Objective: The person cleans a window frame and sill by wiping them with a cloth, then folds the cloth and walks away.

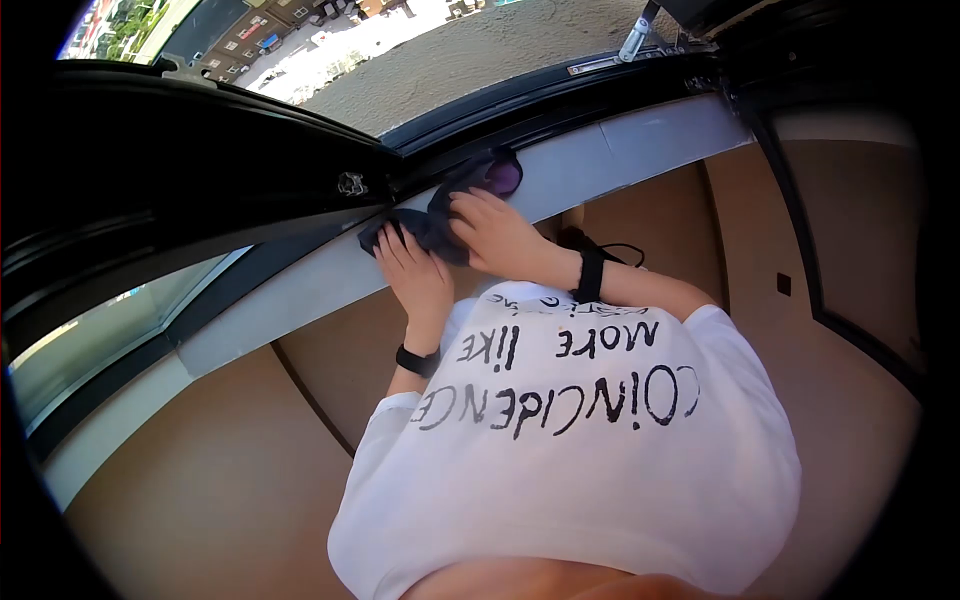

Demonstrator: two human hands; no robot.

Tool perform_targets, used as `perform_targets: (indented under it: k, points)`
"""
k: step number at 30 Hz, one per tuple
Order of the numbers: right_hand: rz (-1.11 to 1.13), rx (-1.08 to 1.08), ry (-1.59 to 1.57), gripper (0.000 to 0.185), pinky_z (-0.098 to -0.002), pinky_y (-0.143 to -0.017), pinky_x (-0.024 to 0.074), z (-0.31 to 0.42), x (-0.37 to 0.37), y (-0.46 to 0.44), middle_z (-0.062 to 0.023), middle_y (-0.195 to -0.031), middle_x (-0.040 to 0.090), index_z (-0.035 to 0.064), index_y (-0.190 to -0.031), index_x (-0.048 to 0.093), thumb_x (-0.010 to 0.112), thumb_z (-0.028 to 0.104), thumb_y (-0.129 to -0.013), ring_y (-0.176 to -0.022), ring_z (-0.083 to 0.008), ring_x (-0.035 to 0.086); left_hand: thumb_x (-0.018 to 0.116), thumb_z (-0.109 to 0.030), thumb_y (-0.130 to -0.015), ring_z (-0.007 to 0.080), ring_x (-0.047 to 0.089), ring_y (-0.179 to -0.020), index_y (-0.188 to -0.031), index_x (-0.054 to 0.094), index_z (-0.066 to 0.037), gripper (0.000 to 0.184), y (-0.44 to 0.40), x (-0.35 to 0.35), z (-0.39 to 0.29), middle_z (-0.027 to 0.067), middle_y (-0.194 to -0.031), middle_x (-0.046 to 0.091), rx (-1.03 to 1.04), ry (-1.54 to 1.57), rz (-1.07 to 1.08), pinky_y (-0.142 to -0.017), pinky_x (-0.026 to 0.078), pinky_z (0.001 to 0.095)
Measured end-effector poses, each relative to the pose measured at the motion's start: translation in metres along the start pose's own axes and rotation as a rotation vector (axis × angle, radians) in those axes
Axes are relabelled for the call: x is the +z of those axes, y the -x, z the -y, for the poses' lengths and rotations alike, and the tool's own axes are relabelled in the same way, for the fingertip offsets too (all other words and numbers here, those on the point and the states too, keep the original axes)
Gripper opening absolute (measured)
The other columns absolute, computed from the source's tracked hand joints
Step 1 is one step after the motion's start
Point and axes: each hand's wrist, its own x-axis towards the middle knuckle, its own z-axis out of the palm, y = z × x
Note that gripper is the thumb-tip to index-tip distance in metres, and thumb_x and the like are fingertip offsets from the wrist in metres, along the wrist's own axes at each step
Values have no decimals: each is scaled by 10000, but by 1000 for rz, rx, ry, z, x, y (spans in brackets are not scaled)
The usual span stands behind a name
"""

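Observation:
A dark cloth item [432,228] with a purple patch or lining at its far end lies bunched on the pale window sill [640,140]. My left hand [415,272] is closed over its left end, the fingers bent down onto the fabric. On its right part, my right hand [497,234] grips the cloth with curled fingers. Both thumbs are mostly hidden. What exactly the cloth item is, I cannot make out. A black band is on each wrist.
Black window frames [250,165] stand open in front, with a metal stay [634,42] at the upper right. Beyond lie a rough ledge [440,75] and a drop to buildings below. Brown panels [240,470] sit under the sill. A dark cord [625,250] shows near my right wrist.

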Motion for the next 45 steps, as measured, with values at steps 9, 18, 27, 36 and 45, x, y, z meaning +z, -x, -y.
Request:
perform_targets:
  k: [9, 18, 27, 36, 45]
  points:
    - [-93, 476, 62, 454, -421, -1063, 346, -86, -78, 66, -130, -1233, 471, 62, -1147, 542, 641, 204, -726, -1207, -320, 448, 568, -178, -828, 429, 356, -1282, -1335, 404, 45, 578, -39, 26, -83, 282, -1368, 377, 267, 72, 78, -1092, 274, 515]
    - [-257, 665, 274, 336, -425, -954, 380, -167, -133, 167, -94, -1082, 526, 65, -1048, 594, 632, 211, -748, -1062, -298, 504, 579, -158, -823, 390, 409, -1243, -1315, 455, 21, 538, -82, 68, -222, 241, -1308, 462, 396, 311, 36, -1086, 287, 485]
    - [-399, 437, 373, 487, -484, -1075, 296, -145, -135, 158, -91, -1267, 474, 105, -1243, 506, 624, 144, -772, -1223, -291, 427, 653, -137, -786, 364, 476, -1177, -1283, 503, -53, 526, -70, 66, -230, 179, -1286, 504, 395, 322, 17, -1021, 373, 440]
    - [-132, 129, 170, 485, -447, -1105, 280, -113, -90, 109, -26, -1310, 551, 110, -1284, 552, 508, -5, -815, -1259, -242, 449, 709, -207, -732, 269, 509, -1124, -1286, 502, -29, 617, -54, 44, -180, 129, -1259, 530, 258, 245, 96, -931, 401, 376]
    - [-32, 247, 255, 496, -432, -1101, 279, -86, -77, 79, -25, -1312, 534, 104, -1271, 552, 557, 30, -781, -1269, -226, 432, 736, -298, -695, 244, 481, -1140, -1324, 468, -4, 744, -55, 26, -150, 114, -1320, 506, 206, 215, 43, -895, 396, 365]
